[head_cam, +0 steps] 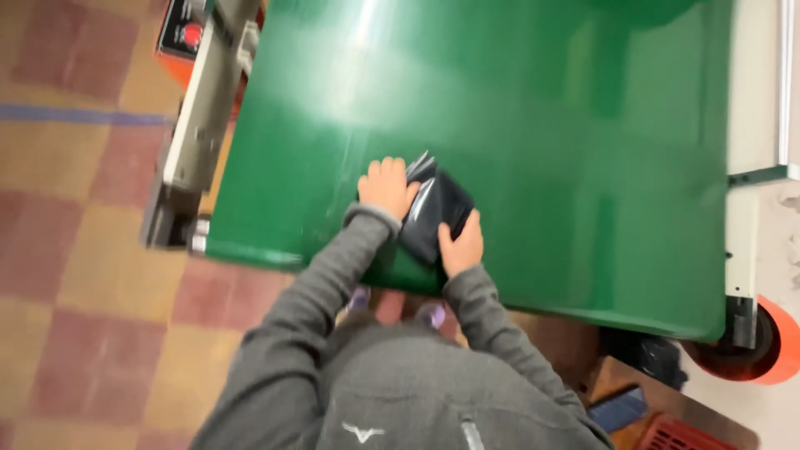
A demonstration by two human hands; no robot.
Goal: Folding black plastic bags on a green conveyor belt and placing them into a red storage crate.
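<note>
Hands: your left hand (386, 187) presses flat on the dark plastic bag's upper left edge; your right hand (461, 247) grips its lower right edge.
Belt: the green conveyor belt (542, 150) carries the bag near its front edge.
Bag: the dark plastic bag (435, 212) runs long from lower left to upper right, shiny corner pointing away from you.
Hidden: its contents cannot be made out; motion blurs its folds.

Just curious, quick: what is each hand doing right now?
Left hand: pressing flat on the dark plastic package.
Right hand: gripping the package's near edge.
</note>
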